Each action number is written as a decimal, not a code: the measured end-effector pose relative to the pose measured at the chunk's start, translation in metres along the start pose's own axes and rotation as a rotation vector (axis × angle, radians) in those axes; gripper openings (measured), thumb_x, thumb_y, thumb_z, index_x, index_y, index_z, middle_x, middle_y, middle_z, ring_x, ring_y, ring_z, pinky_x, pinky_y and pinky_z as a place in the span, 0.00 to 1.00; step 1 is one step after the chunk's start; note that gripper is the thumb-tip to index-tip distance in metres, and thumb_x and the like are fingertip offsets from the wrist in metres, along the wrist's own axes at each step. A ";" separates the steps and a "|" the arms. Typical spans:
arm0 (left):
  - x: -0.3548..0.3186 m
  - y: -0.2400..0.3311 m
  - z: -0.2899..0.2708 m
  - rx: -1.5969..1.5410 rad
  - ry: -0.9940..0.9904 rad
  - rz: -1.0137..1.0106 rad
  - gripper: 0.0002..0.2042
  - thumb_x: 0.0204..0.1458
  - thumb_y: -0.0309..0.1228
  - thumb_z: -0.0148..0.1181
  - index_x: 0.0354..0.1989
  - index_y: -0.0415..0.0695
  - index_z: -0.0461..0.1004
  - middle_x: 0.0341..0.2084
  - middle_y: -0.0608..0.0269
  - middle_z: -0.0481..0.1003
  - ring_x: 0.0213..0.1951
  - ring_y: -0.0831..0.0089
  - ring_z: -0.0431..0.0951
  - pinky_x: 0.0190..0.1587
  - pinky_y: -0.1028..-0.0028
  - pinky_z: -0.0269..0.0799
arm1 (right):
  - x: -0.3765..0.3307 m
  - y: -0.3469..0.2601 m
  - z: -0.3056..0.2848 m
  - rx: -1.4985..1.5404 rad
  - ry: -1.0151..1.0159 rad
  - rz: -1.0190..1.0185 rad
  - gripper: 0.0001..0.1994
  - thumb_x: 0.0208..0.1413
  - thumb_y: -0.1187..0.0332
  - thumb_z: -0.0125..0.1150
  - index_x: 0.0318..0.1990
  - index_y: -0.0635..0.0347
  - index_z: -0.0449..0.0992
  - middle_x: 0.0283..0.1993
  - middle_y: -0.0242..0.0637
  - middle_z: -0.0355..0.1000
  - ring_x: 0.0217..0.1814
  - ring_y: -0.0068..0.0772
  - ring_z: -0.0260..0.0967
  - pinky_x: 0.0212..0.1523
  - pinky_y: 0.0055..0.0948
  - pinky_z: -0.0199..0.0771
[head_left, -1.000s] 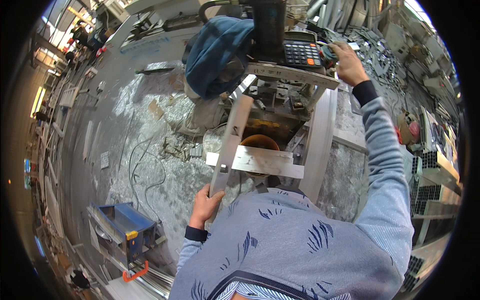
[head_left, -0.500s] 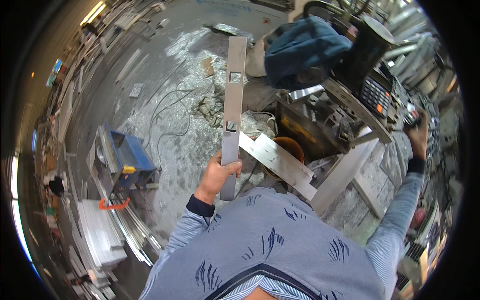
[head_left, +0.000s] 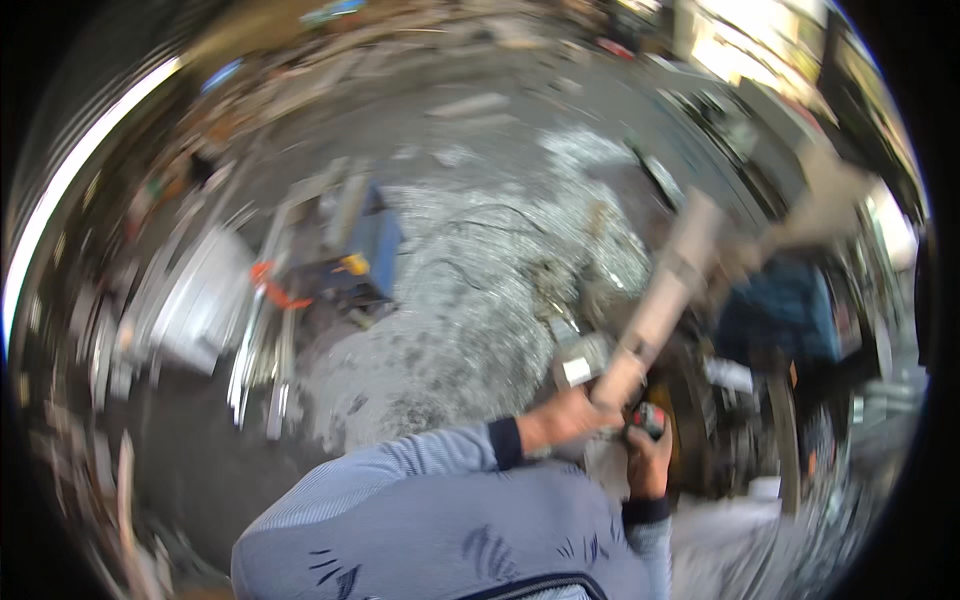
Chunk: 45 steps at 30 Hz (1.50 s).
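My left hand (head_left: 570,418) is closed round the near end of a flat metal bar (head_left: 655,310) with rectangular cutouts. The bar slants up and to the right, away from my body. Close beside it, my right hand (head_left: 650,460) is closed on a small, rounded red-and-black thing (head_left: 648,420); blur hides its exact kind. The two hands are near each other, in front of my body. Below the bar's held end, a pale flat piece (head_left: 606,465) shows partly behind my hands.
A blue metal stand (head_left: 375,245) stands on the floor to the left, with an orange-red clamp-like piece (head_left: 278,287) by it. Long metal profiles (head_left: 262,365) and a white stack (head_left: 190,300) lie further left. Dark blue cloth (head_left: 780,312) hangs at right.
My view has swung left. My right hand has come from the cluttered bench at far right to beside my left, now holding the red-and-black thing. The bar has tilted from upright to slanting right.
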<state>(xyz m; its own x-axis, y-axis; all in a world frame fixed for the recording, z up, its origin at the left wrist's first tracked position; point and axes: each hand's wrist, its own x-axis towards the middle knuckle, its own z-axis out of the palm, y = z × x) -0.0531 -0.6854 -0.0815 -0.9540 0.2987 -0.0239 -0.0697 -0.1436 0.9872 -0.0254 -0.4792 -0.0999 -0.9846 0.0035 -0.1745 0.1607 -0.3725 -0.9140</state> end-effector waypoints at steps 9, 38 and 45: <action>-0.047 -0.003 -0.059 0.142 0.321 -0.010 0.32 0.47 0.31 0.74 0.60 0.34 0.69 0.46 0.54 0.80 0.47 0.70 0.78 0.53 0.68 0.73 | 0.000 0.020 0.097 -0.934 -0.214 -0.339 0.20 0.44 0.76 0.70 0.45 0.68 0.70 0.37 0.42 0.72 0.40 0.30 0.69 0.47 0.31 0.73; -0.112 -0.008 -0.160 -0.104 0.176 0.059 0.27 0.52 0.28 0.70 0.59 0.36 0.68 0.35 0.64 0.76 0.33 0.76 0.76 0.35 0.72 0.74 | 0.019 0.029 0.103 -1.097 -0.920 -0.419 0.33 0.37 0.77 0.67 0.59 0.67 0.70 0.52 0.48 0.71 0.53 0.46 0.72 0.57 0.43 0.71; -0.111 0.008 -0.157 -0.144 0.450 0.172 0.23 0.60 0.33 0.67 0.59 0.37 0.68 0.31 0.67 0.76 0.28 0.74 0.76 0.32 0.69 0.76 | 0.022 -0.001 0.039 -1.048 -0.929 -0.254 0.25 0.46 0.72 0.65 0.55 0.66 0.71 0.45 0.47 0.69 0.47 0.43 0.71 0.49 0.38 0.73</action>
<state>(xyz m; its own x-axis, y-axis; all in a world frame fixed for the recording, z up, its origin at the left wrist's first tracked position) 0.0063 -0.8683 -0.0953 -0.9842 -0.1727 0.0398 0.0900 -0.2935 0.9517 -0.0503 -0.5147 -0.0883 -0.6143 -0.7879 -0.0426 -0.4522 0.3958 -0.7993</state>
